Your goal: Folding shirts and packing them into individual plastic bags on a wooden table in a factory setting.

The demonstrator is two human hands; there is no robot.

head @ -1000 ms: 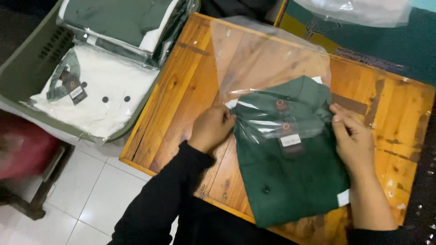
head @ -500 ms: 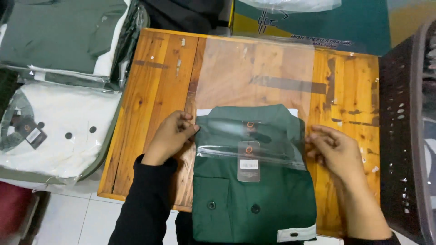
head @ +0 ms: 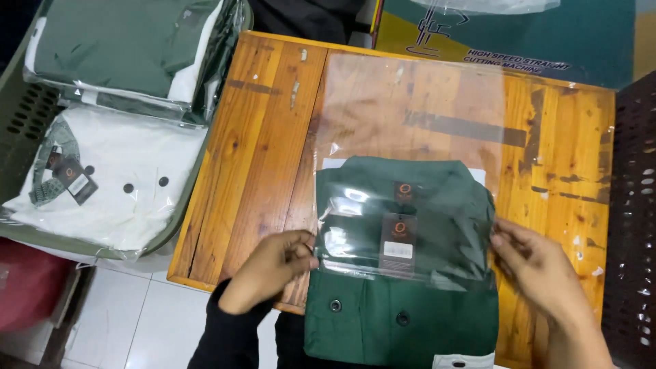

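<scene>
Now, nearest the camera: the folded dark green button-up shirt (head: 403, 273) lies collar-away on the wooden slatted desk (head: 260, 171), its lower part hanging over the near edge. Compared with half a second ago, the mouth of the clear plastic sleeve bag (head: 410, 123) sits further down the shirt; it now covers the collar, the dark hang tag (head: 398, 236) and the chest, and stops just above the upper two buttons. Judgement: bagging is roughly half done, with the lower half of the shirt still bare.

Left hand (head: 270, 270): fingers closed in a pinch on the left edge of the bag mouth, beside the shirt's left side. Right hand (head: 540, 270): fingers (head: 502, 242) curled and pinching the right edge of the bag mouth at the shirt's right side. Both hands hold plastic rather than cloth, as far as can be seen.

Further out: the empty upper length of the bag lies flat on the desk, the wood showing through it.

Left of the desk: a grey-green perforated plastic basket (head: 27, 116) holds a bagged white folded shirt (head: 116, 191) with dark buttons, and behind it a bagged green folded shirt (head: 116, 48).

Far edge: a teal and yellow printed cardboard box (head: 581, 41). At right, a dark perforated crate (head: 635, 205).
</scene>
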